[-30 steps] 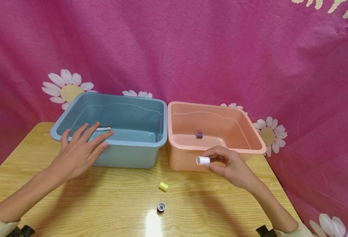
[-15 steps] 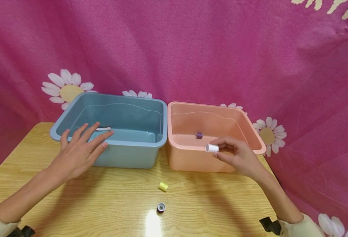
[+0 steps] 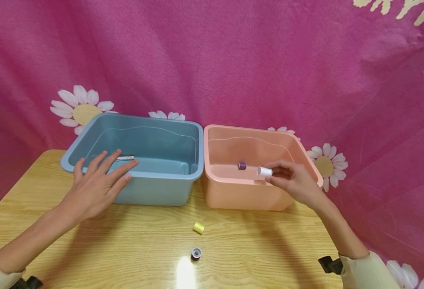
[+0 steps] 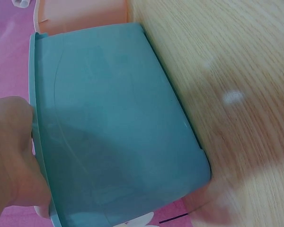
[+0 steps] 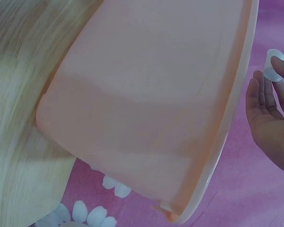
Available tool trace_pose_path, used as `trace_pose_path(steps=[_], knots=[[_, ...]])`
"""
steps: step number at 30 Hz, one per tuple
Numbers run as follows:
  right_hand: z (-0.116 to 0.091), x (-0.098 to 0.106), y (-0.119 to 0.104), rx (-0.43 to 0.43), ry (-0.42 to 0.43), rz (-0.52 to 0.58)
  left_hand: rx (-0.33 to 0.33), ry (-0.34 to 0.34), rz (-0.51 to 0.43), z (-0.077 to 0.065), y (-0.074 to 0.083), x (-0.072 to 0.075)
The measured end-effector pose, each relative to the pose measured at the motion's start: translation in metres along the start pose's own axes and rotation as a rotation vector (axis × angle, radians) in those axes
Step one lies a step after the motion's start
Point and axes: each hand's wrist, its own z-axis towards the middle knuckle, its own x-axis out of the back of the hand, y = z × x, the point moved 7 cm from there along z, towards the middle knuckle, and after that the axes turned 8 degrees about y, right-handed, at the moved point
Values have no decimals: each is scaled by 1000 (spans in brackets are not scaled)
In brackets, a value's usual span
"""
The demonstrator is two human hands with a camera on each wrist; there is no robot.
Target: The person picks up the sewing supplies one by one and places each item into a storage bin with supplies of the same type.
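Note:
My right hand (image 3: 294,181) pinches a white thread spool (image 3: 264,171) between thumb and fingertips, over the front rim of the pink bin (image 3: 248,194). In the right wrist view the white spool (image 5: 273,65) shows at the fingertips, above the rim. Inside that bin lies a purple thread spool (image 3: 242,165). With fingers spread, my left hand (image 3: 98,180) rests at the front rim of the blue bin (image 3: 161,188). A small white strip-like item (image 3: 125,158) lies in the blue bin, partly hidden by the fingers.
On the wooden table (image 3: 154,249), in front of the bins, are a yellow thread spool (image 3: 199,228) on its side and a dark spool (image 3: 196,253) standing on end. The two bins stand side by side against a pink flowered cloth (image 3: 212,60).
My right hand has risen and moved forward and to the right with the white spool, from in front of the pink bin to over its rim. The left hand has stayed put.

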Motion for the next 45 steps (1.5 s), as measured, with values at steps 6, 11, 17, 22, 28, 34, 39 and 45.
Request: trace_pose_path(steps=[6, 11, 17, 22, 28, 34, 39, 45], knots=[[11, 9, 11, -43, 5, -33, 10, -8, -4, 0, 0, -1], [21, 13, 19, -89, -3, -37, 14, -13, -8, -1, -1, -1], [32, 12, 24, -91, -10, -56, 16, -13, -9, -1, -1, -1], [38, 8, 31, -90, -19, -33, 14, -11, -5, -1, -1, -1], [45, 3, 40, -109, -42, -25, 20, -14, -7, 0, 0, 0], [54, -2, 46, -133, -66, -39, 12, -10, -5, 1, 0, 0], [59, -3, 54, -181, -73, -73, 10, -10, -4, 0, -1, -1], [65, -4, 64, -216, -86, -143, 1, -5, 2, 1, 0, -1]])
